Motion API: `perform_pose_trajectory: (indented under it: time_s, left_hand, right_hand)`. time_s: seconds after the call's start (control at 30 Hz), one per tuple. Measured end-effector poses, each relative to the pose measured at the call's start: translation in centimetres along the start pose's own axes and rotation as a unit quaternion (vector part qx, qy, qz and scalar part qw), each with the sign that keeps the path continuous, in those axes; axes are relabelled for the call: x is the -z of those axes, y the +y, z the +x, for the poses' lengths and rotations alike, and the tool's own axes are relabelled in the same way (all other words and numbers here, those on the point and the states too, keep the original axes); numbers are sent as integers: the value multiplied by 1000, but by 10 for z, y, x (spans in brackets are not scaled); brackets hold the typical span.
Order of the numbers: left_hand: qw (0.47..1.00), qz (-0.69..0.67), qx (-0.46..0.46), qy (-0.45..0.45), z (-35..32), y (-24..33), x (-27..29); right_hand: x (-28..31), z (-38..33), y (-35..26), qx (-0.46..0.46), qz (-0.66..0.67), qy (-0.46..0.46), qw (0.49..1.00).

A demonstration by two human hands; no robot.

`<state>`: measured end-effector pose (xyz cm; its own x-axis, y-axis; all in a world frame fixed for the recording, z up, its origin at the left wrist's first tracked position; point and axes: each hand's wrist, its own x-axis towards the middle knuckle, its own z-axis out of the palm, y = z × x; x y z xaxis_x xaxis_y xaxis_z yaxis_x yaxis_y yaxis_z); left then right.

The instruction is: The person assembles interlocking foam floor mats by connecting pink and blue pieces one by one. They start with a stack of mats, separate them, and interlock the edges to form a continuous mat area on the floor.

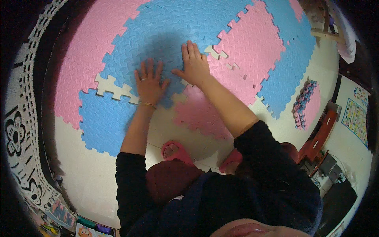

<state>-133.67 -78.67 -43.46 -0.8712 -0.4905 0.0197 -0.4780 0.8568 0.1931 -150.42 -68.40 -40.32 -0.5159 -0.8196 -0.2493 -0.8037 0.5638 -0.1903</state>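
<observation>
Both of my hands rest palm down on the large blue foam mat (169, 23), whose edges are cut like a jigsaw. My left hand (151, 85) has its fingers spread, with a ring on one finger and a bracelet at the wrist. To its right, my right hand (195, 67) lies flat with the thumb out and the other fingers side by side. A smaller blue mat (106, 120) sits left of my left forearm, with a strip of pale floor between it and the large one. Under my right forearm is a pink mat (203, 114).
Pink mats cover the left (83, 67) and the right (252, 47), with another blue mat (290, 71) beyond. A stack of foam tiles (308, 104) stands at the right, near a reddish-brown cabinet (321, 132). A black-and-white patterned cloth (17, 130) edges the left side.
</observation>
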Motion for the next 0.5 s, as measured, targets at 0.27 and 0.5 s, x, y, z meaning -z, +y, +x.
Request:
perform_pose_trajectory:
  time_s: [0.27,0.5]
  left_hand:
    - [987,23,-157,-8,71,66,-10]
    - [991,-13,-135,11,96,71,-14]
  right_hand:
    - [10,14,92,41,179,-89,979]
    - [-15,-154,183,-314,341,262,846]
